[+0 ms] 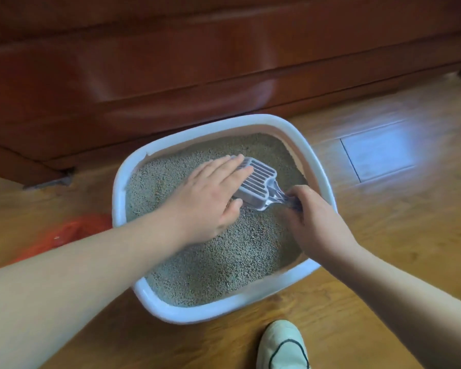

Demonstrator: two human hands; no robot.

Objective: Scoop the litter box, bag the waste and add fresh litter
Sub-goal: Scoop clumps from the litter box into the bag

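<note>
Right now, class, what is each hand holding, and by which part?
The right hand grips the pale grey slotted plastic litter scoop by its handle. The left hand holds nothing; its straight fingers rest on the scoop's head.

Noted a white litter box with speckled grey-beige litter. Saw a pale grey scoop striped with slots, an orange-red bag, a honey-brown wood-grain floor, dark reddish-brown furniture, and a pale mint shoe marked with a dark curved line.
</note>
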